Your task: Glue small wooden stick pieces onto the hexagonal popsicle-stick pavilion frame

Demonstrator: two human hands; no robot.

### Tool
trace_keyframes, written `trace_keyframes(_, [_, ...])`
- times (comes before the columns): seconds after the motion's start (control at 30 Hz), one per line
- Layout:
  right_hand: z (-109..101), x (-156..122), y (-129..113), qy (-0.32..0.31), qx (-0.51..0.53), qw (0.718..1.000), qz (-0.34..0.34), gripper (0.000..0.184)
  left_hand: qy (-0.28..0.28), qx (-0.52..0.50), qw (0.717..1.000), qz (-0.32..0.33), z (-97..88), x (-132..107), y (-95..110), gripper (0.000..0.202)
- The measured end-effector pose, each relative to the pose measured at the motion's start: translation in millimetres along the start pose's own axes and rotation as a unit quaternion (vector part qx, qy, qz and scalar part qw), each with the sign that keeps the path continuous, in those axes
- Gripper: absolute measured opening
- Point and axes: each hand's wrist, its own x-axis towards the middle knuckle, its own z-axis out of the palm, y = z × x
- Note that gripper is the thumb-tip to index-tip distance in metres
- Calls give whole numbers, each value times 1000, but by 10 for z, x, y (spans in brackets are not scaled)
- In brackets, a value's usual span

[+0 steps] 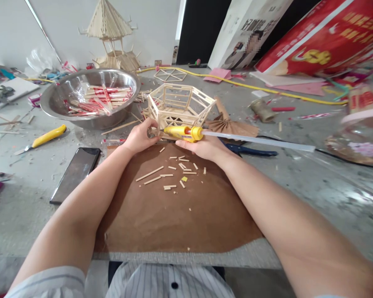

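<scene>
A many-sided open frame of thin wooden sticks (191, 111) stands at the far edge of a brown sheet (161, 219). My left hand (143, 135) is closed on the near left corner of this frame, fingers pinching its sticks. My right hand (205, 145) is wrapped round a yellow glue gun (182, 132), with a long translucent glue stick (261, 140) poking out of its back to the right. The gun's nozzle points left toward the corner by my left fingers; whether it touches cannot be told. Several short stick pieces (189, 172) lie scattered on the sheet.
A steel bowl (52, 105) of wrapped sticks stands at the back left. Nearer lie a yellow utility knife (49, 135) and a phone (76, 174). Blue-handled pliers (251, 150) lie beyond my right wrist. A stick pagoda (108, 25) rises behind; a yellow cord (251, 86) crosses the table.
</scene>
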Motion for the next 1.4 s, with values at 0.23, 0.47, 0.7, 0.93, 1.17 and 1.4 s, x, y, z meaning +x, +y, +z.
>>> trace_keyframes(0.23, [14, 5, -19, 2, 13, 1000, -2, 34, 2, 1, 1000, 3, 11, 0, -20, 32])
trace_keyframes(0.47, [29, 10, -25, -2, 5, 1000, -2, 33, 6, 3, 1000, 3, 8, -1, -1, 30])
trace_keyframes(0.7, [52, 20, 14, 4, -3, 1000, -3, 39, 7, 0, 1000, 5, 14, -2, -3, 31])
trace_keyframes(0.93, [48, 20, 6, -7, 3, 1000, 17, 44, 9, -2, 1000, 9, 20, 1, -18, 31])
trace_keyframes(1.17, [38, 15, 32, -3, 17, 1000, 6, 43, 8, -2, 1000, 7, 20, 2, -11, 32])
trace_keyframes(1.4, [28, 10, 3, -13, 9, 1000, 22, 41, 9, -6, 1000, 5, 21, 7, -21, 32])
